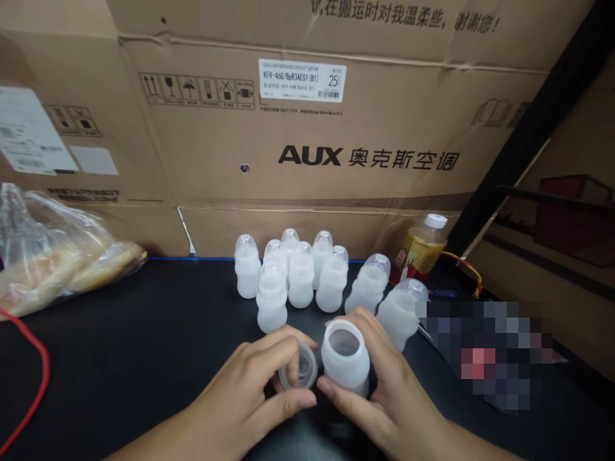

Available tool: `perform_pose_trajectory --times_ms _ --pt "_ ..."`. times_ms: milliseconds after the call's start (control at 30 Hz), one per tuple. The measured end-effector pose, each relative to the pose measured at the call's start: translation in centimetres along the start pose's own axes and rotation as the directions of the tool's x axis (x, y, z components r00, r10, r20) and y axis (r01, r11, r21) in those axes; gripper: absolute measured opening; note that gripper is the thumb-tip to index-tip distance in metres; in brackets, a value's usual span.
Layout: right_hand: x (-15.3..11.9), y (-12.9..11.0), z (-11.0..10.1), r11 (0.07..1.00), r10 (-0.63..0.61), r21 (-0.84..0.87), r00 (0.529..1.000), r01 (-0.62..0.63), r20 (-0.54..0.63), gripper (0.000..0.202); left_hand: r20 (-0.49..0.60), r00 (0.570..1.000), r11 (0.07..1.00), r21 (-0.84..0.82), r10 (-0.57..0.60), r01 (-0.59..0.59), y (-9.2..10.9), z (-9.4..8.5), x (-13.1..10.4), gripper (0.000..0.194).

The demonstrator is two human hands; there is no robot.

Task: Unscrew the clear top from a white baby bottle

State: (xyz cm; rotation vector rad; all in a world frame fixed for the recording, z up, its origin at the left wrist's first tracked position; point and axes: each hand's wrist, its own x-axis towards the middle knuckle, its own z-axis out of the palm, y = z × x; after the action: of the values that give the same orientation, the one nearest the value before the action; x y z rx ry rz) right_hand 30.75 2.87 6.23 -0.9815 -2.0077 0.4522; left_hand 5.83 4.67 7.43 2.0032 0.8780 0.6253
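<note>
Two bare hands at a black desk (144, 358), one holding an open bottle and the other its clear cap.

The right hand (384, 390) wraps its grip around a white translucent bottle (344, 358) whose mouth is open and faces the camera; the bottle is low at centre, just above the desk. The left hand (254, 390) pinches a clear domed cap (298, 366) between thumb and fingers, just beside the bottle's mouth, perhaps touching it. Behind stands a cluster of capped bottles (300, 275), the two rightmost tilted. A yellow drink bottle (423, 250) leans by the cardboard box (307, 128); a plastic bag (52, 256) lies far left.
</note>
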Motion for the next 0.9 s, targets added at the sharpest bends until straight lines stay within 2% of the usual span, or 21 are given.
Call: perform_pose_trajectory --times_ms 100,200,333,400,467,533,600,633,700,833,900 --pt "-0.5 0.3 0.3 0.997 0.075 -0.020 0.997 -0.075 -0.022 0.047 -0.021 0.999 0.999 0.042 0.029 -0.028 -0.2 0.1 0.0 0.033" --pt "-1.0 0.8 0.6 0.986 0.153 -0.062 0.988 -0.154 -0.028 0.061 -0.062 0.998 0.994 0.104 0.033 -0.027 -0.6 0.4 0.0 0.030" --pt "-1.0 1.1 0.9 0.985 0.078 -0.148 0.995 -0.086 -0.062 0.063 -0.102 0.994 0.980 0.200 0.028 -0.007 -0.8 0.9 -0.3 0.017" --pt "-0.9 1.0 0.9 0.984 0.058 -0.167 0.997 -0.067 -0.058 0.061 -0.184 0.975 0.958 0.278 0.126 -0.071 -0.7 1.1 -0.6 0.012" --pt "-0.6 0.9 0.7 0.981 0.067 -0.176 0.996 -0.075 -0.050 0.062 -0.303 0.904 0.917 0.353 0.300 -0.186 -0.3 1.4 -1.0 0.014" --pt "-0.3 0.8 0.2 0.980 0.052 -0.192 0.997 -0.061 -0.048 0.067 -0.410 0.790 0.870 0.394 0.455 -0.297 0.3 1.7 -1.4 0.020" --pt "-0.1 0.6 -0.3 0.976 0.006 -0.216 0.999 -0.016 -0.047 0.073 -0.480 0.712 0.851 0.399 0.512 -0.343 0.9 2.1 -1.6 0.023" --pt "0.0 0.4 -0.6 0.972 -0.027 -0.235 0.998 0.013 -0.057 0.075 -0.499 0.698 0.851 0.400 0.513 -0.339 1.1 2.4 -1.7 0.022" --pt "-0.2 0.0 -1.1 0.957 -0.103 -0.281 0.988 0.068 -0.111 0.076 -0.501 0.702 0.853 0.410 0.506 -0.322 1.1 2.8 -1.7 0.021" --pt "-2.1 -1.4 -1.4 0.944 -0.252 -0.287 0.919 0.164 -0.302 0.057 -0.409 0.783 0.864 0.396 0.469 -0.311 0.4 2.7 -1.8 0.021" --pt "-3.0 -2.0 -1.4 0.949 -0.209 -0.288 0.943 0.130 -0.260 0.045 -0.373 0.817 0.882 0.349 0.440 -0.316 0.0 2.5 -1.8 0.018"
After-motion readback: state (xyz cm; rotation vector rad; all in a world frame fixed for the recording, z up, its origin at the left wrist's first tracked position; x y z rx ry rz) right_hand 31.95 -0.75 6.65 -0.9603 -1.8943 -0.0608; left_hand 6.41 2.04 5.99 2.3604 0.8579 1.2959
